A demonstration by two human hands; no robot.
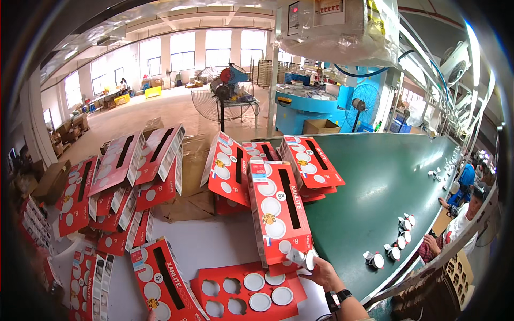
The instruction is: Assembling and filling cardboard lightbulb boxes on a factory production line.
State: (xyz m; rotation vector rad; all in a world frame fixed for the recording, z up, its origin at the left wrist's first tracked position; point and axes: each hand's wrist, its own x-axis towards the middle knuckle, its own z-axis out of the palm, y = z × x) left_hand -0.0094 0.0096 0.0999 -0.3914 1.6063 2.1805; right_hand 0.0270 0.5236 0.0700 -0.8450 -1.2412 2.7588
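My right hand (324, 274), with a dark watch on its wrist, pinches a white round-faced lamp (310, 260) with a clear piece at its back. It is just above the right end of a red cardboard insert (243, 310) with round holes. White lamp faces (261, 302) sit in several holes on the insert's right side; the left-side holes are unfilled. Only a sliver of my left hand (151, 316) shows at the lower edge, beside a red printed carton (166, 283); its fingers are mostly hidden. Another red carton (278, 208) stands tilted behind the insert.
Several lamps (377, 260) lie along the right side of the green conveyor belt (364, 203). Stacks of red cartons (120, 160) lean at the left. A person (466, 224) is beyond the belt's right edge. A floor fan (222, 93) and blue machine (305, 109) stand behind.
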